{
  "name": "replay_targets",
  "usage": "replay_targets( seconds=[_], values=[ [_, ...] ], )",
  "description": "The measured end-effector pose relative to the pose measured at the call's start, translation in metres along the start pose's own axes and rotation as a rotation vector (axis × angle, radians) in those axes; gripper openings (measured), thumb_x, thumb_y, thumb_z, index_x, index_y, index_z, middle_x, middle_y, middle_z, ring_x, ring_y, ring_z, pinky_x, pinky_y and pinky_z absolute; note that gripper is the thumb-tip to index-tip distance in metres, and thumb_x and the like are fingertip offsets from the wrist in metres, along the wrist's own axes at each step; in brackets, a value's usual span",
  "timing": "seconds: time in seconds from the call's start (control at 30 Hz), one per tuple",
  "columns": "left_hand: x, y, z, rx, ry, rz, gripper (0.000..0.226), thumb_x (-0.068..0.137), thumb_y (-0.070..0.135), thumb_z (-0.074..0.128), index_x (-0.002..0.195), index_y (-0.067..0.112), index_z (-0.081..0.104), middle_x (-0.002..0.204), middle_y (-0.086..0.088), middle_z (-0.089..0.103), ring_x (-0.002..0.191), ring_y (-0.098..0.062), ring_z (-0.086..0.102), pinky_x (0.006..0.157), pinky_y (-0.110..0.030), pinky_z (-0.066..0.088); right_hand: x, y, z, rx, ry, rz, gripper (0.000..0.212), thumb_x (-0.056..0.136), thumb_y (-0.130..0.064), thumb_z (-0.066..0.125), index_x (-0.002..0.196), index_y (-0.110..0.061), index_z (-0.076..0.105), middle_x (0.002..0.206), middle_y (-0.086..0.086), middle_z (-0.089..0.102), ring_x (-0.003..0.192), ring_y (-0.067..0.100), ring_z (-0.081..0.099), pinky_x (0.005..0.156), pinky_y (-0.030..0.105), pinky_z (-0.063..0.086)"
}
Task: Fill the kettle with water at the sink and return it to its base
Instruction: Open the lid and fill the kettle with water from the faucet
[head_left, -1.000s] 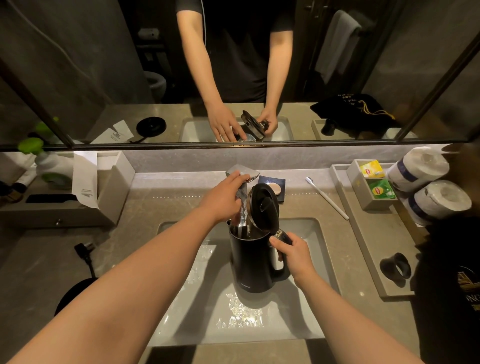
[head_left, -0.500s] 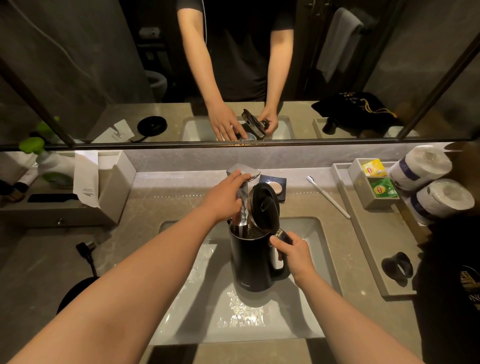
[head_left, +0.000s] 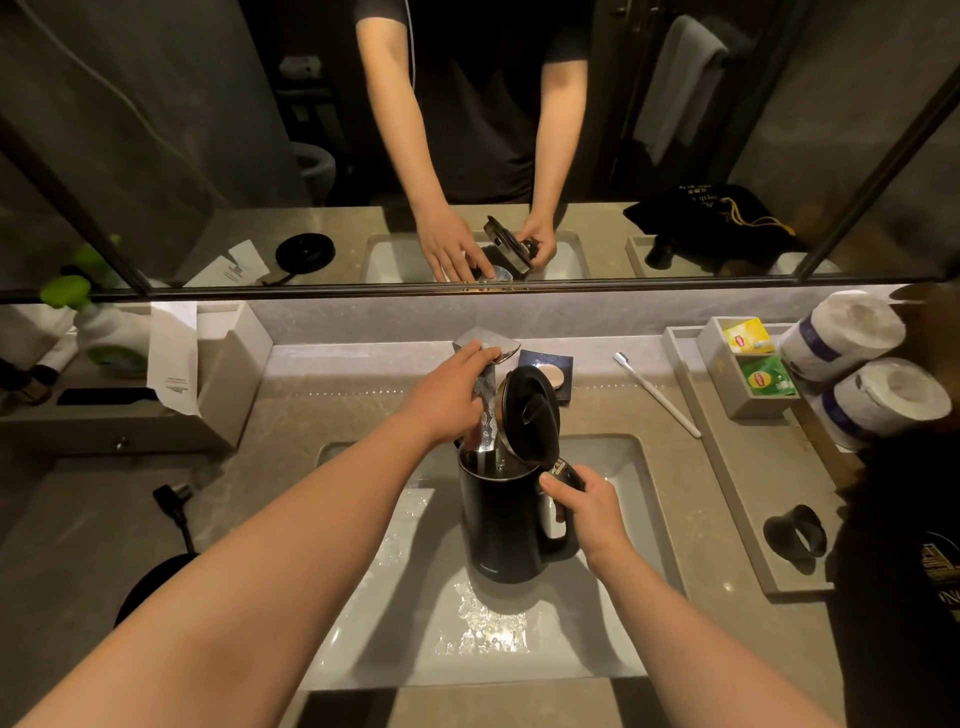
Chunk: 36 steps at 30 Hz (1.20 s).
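Note:
A black kettle (head_left: 504, 525) stands in the white sink (head_left: 613, 639) with its lid (head_left: 530, 415) tipped open. My right hand (head_left: 587, 512) grips its handle. My left hand (head_left: 447, 395) rests on the chrome tap (head_left: 485, 345). A stream of water (head_left: 488, 421) runs from the tap into the kettle's mouth. The kettle's round black base (head_left: 150, 587) lies on the counter at the lower left, partly hidden behind my left forearm, with its plug (head_left: 174, 493) lying loose beside it.
A grey tray (head_left: 748, 499) on the right holds tea bags (head_left: 763, 376), two paper rolls (head_left: 872, 364) and a black cup (head_left: 795, 532). A toothbrush (head_left: 657, 392) and soap dish (head_left: 553, 376) lie behind the sink. A tissue box (head_left: 228, 374) stands left. A mirror spans the wall.

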<state>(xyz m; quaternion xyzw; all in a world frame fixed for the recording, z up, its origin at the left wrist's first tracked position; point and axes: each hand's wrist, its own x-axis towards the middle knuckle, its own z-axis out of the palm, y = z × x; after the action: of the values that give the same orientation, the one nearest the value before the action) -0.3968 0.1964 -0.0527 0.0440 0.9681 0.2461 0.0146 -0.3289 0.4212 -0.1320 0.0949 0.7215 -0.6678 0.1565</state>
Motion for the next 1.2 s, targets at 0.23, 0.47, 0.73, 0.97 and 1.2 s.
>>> replay_targets(
  seconds=[0.23, 0.47, 0.73, 0.97, 1.2],
  values=[
    [-0.0004, -0.0003, 0.0011, 0.019, 0.003, -0.009, 0.073, 0.083, 0.014, 0.057, 0.144, 0.037, 0.023, 0.157, 0.002, 0.018, 0.135, -0.024, 0.033, 0.097, -0.04, 0.041, -0.0015, 0.0021, 0.0006, 0.001, -0.009, -0.009, 0.011, 0.079, -0.029, 0.075, 0.078, -0.019, 0.071, 0.063, -0.008, 0.065, 0.065, 0.019, 0.057, 0.059, 0.03, 0.046],
    [-0.0008, -0.0002, 0.0011, 0.021, 0.0, -0.004, 0.074, 0.082, 0.013, 0.057, 0.143, 0.037, 0.023, 0.157, 0.002, 0.018, 0.135, -0.025, 0.033, 0.096, -0.041, 0.041, -0.0023, 0.0024, 0.0007, 0.004, -0.005, -0.004, 0.011, 0.079, -0.03, 0.074, 0.078, -0.02, 0.07, 0.062, -0.01, 0.066, 0.067, 0.02, 0.058, 0.061, 0.031, 0.046],
    [-0.0008, -0.0001, 0.0013, 0.021, -0.001, 0.004, 0.076, 0.081, 0.011, 0.057, 0.144, 0.036, 0.022, 0.157, 0.002, 0.017, 0.135, -0.025, 0.033, 0.095, -0.038, 0.041, -0.0025, 0.0043, 0.0024, -0.001, -0.003, -0.007, 0.014, 0.077, -0.033, 0.074, 0.077, -0.021, 0.068, 0.065, -0.008, 0.065, 0.068, 0.021, 0.057, 0.063, 0.033, 0.047],
    [-0.0012, -0.0002, 0.0022, 0.02, -0.005, 0.005, 0.076, 0.082, 0.011, 0.057, 0.145, 0.034, 0.022, 0.158, 0.002, 0.016, 0.137, -0.025, 0.03, 0.099, -0.038, 0.038, -0.0032, 0.0055, 0.0027, 0.008, -0.008, -0.006, 0.019, 0.073, -0.034, 0.075, 0.076, -0.016, 0.069, 0.058, -0.008, 0.062, 0.06, 0.02, 0.052, 0.056, 0.03, 0.045],
    [-0.0009, -0.0014, 0.0029, 0.034, -0.009, -0.003, 0.077, 0.082, 0.012, 0.057, 0.145, 0.036, 0.02, 0.158, 0.002, 0.015, 0.137, -0.024, 0.03, 0.098, -0.039, 0.04, -0.0018, 0.0066, 0.0005, 0.013, -0.004, -0.001, 0.027, 0.069, -0.037, 0.076, 0.078, -0.012, 0.068, 0.058, -0.005, 0.061, 0.058, 0.02, 0.051, 0.056, 0.032, 0.045]
  ],
)
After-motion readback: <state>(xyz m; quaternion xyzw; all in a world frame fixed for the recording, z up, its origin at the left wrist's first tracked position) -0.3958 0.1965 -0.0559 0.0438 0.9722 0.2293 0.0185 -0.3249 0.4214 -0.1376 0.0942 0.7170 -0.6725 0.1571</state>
